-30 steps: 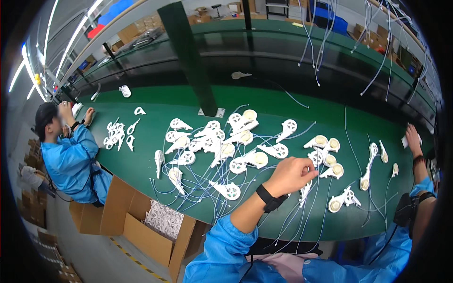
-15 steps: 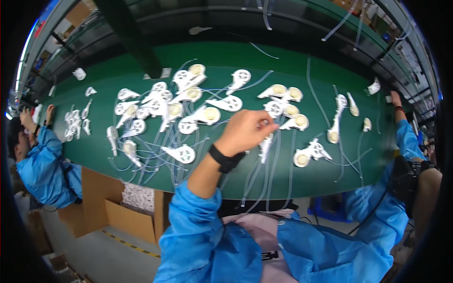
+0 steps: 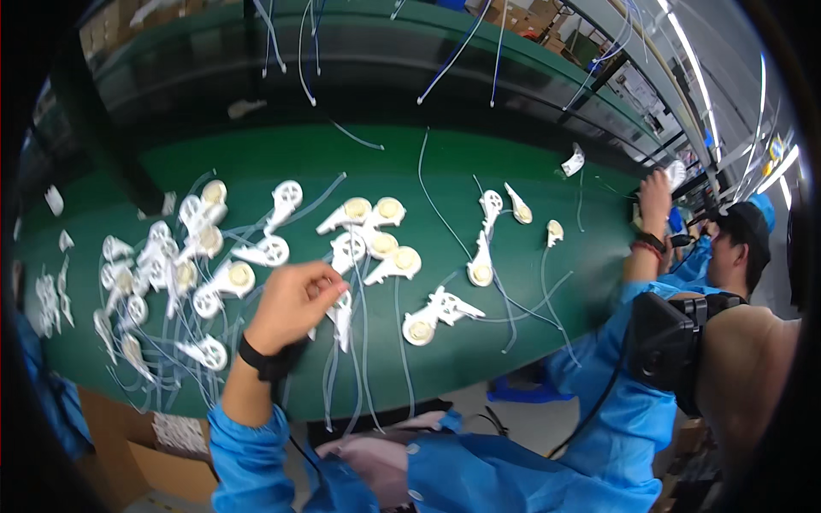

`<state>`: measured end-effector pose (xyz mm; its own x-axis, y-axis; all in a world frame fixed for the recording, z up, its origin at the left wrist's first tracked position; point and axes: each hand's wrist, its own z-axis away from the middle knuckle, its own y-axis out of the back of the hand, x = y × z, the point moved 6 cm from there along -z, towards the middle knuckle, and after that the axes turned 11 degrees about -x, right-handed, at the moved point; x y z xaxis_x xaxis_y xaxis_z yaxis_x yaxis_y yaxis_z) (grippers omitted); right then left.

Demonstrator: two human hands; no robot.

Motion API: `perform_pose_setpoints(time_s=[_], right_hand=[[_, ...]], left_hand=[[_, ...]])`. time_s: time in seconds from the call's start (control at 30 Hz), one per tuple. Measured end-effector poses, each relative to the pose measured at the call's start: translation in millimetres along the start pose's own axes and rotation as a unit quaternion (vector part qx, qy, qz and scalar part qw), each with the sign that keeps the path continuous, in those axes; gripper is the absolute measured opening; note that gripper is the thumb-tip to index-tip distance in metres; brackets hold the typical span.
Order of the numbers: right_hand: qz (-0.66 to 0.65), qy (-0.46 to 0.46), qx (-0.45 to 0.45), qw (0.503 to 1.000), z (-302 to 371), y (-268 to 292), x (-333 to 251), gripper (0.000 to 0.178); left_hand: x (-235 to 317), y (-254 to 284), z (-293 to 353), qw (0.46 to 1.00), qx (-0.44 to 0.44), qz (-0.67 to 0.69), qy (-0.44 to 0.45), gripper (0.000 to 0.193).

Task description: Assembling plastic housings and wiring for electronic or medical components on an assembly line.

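Observation:
My left hand (image 3: 295, 308) is over the middle of the green table, thumb and fingertips closed in a pinch. What it holds, if anything, is too small to make out. Just by its fingertips lies a white plastic part (image 3: 342, 325), beside a cluster of white parts with cream discs (image 3: 383, 246) and clear tubes (image 3: 366, 368). At the far right, my right hand (image 3: 656, 205) reaches past the table's end. A white object (image 3: 675, 175) touches or sits behind its fingers; whether they grip it cannot be told.
A tangled pile of white parts (image 3: 205, 244) with tubes covers the table's left side. Further parts (image 3: 419, 332) lie to the right. A dark post (image 3: 107, 141) stands at back left. Tubes (image 3: 453, 60) hang from the shelf. Another person (image 3: 742, 239) is at right; a cardboard box (image 3: 175, 466) stands below.
The view has swung right, so the table's contents appear further left. My right hand has gone further out past the right end. My left hand stays pinched by the same cluster.

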<state>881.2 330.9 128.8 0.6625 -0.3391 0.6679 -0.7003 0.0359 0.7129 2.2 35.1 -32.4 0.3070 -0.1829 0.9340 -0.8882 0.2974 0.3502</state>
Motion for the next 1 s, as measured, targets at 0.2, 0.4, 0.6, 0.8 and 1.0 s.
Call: perform_pose_setpoints(time_s=[0.2, 0.4, 0.6, 0.8, 1.0], right_hand=[[-0.244, 0.002, 0.067, 0.967, 126, -86, 87, 0.032], [-0.421, 0.05, 0.192, 0.885, 308, -140, 55, 0.025], [-0.546, 0.168, 0.306, 0.761, 377, -121, 24, 0.018], [-0.577, 0.274, 0.435, 0.634, 507, 193, -115, 0.012], [-0.632, 0.463, 0.427, 0.451, 437, 497, -282, 0.018]], left_hand=[[-14, -10, 4, 1.0, -0.006, 0.011, 0.018, 0.015], [-6, -22, 11, 0.997, 0.005, -0.004, 0.075, 0.016], [-4, -19, 8, 0.997, -0.01, -0.01, 0.071, 0.014], [0, -17, -1, 0.999, -0.027, -0.009, 0.035, 0.015], [-14, -2, 12, 0.997, -0.006, -0.051, 0.064, 0.019]])
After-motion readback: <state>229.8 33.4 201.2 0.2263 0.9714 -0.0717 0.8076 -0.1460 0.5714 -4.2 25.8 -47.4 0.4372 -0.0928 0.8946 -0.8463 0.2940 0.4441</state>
